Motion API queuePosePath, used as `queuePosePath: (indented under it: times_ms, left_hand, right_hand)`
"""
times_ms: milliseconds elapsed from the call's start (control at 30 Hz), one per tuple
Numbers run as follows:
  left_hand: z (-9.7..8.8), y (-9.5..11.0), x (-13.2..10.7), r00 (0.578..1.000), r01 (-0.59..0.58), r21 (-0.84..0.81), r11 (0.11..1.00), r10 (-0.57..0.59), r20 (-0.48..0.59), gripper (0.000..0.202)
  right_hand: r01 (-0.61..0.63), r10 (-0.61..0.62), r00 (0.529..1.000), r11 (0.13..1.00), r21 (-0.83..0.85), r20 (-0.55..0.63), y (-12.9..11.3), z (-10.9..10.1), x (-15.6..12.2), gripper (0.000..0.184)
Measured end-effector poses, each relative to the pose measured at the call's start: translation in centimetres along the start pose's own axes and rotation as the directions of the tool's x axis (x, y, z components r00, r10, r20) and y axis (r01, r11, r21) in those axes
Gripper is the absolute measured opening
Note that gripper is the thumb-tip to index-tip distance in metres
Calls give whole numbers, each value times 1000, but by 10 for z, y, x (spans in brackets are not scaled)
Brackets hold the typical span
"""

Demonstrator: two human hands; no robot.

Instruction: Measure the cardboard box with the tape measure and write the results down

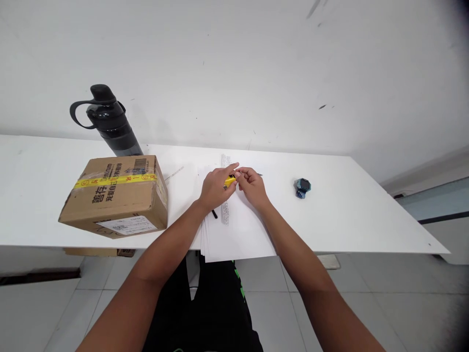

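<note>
A small yellow object [230, 181] with a dark part is gripped in my left hand [215, 187]; its kind is mostly hidden by the fingers. My right hand [252, 186] meets it at the right end, thumb and fingers pinched together. What sits inside that pinch is too small to make out. A thin dark tip [260, 174] shows just beyond the right knuckles. Both hands are over a stack of white paper sheets [238, 239]. A strip with a grey printed pattern [225, 215] lies on the sheets, and a black stick-like piece [214, 214] shows beside my left wrist.
On the left of the white table [351, 215] stands a taped cardboard box [120, 195], with a black bottle [110, 120] behind it. A blue digital watch [302, 187] lies to the right. A white wall [227, 73] rises behind the table.
</note>
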State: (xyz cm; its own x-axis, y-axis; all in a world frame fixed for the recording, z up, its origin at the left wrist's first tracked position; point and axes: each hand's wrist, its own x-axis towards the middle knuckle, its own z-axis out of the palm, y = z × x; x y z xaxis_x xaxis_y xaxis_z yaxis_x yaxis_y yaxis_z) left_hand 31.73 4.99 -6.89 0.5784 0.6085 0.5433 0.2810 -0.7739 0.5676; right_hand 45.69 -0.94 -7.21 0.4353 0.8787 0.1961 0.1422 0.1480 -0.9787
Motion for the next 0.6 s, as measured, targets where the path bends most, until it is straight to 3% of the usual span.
queuePosePath:
  times_ms: [267, 600]
  left_hand:
    - [-1, 0, 0, 999, 24, -13, 1000, -24, -23, 48]
    - [2, -3, -1, 999, -17, -19, 1000, 17, -41, 49]
  right_hand:
    - [27, -29, 990, 999, -18, -141, 4, -7, 6, 37]
    - [5, -16, 991, 997, -82, -136, 1, -1, -3, 35]
